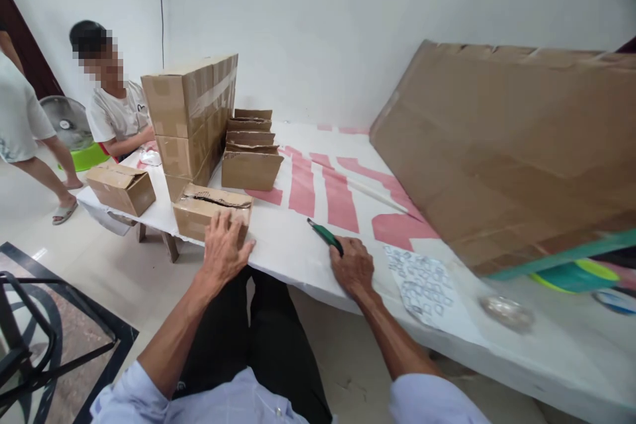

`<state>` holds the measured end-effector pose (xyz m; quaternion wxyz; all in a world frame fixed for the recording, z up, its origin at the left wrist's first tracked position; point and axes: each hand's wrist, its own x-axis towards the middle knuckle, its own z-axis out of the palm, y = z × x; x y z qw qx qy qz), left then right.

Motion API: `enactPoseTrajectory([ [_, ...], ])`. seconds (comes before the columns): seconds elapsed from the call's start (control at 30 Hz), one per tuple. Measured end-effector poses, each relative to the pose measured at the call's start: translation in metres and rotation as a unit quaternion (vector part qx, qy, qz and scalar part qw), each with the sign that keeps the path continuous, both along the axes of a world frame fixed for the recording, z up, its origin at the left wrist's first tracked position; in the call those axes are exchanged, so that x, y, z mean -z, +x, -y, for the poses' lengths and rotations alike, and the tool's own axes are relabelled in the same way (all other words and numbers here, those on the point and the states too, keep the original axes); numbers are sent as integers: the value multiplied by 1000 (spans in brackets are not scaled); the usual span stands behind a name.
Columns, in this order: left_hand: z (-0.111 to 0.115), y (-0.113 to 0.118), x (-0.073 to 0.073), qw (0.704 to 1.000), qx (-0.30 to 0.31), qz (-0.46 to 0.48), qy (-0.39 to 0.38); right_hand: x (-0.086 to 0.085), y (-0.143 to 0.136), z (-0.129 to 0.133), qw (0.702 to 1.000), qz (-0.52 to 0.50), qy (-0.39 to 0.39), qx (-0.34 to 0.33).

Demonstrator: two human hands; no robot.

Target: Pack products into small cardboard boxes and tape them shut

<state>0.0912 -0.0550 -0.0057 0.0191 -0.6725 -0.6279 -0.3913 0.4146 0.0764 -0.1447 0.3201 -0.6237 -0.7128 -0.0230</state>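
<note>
My right hand (352, 266) is closed around a green utility knife (325, 236), whose tip points up and to the left above the table. My left hand (226, 248) lies with its fingers spread on the right end of a small cardboard box (191, 215) at the table's near edge. A ragged, partly parted seam runs along that box's top. Just behind it stands a stack of taped cartons (166, 106). To the right of the stack, a row of boxes with raised flaps (251, 171) sits on the cloth.
Another small box (122, 189) is at the table's left end, near a seated person (116, 112). A second person (24, 99) stands by a fan (64, 122). On the right, a large cardboard sheet (511, 146) leans above a marked paper (427, 288) and a clear packet (505, 313).
</note>
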Motion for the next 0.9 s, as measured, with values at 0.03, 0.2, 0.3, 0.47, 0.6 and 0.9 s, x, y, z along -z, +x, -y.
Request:
enactPoseTrajectory([
  [0.03,2,-4,-4,999,12,14,26,1,0,0,1000,-3,3,-3],
  [0.2,2,-80,-21,964,-136,185,133,3,1,-4,1000,-18,18,-12],
  [0.3,-11,-129,-18,941,-72,329,-20,3,0,-4,999,-26,18,-16],
  [0.47,-32,-141,0,921,76,365,-117,-2,-2,-2,999,-38,29,-12],
  [0.6,-33,-110,18,925,94,353,-102,-30,-17,0,993,-99,69,-13],
  [0.9,-41,-79,51,887,240,337,-207,-139,-88,16,945,-187,25,-269],
])
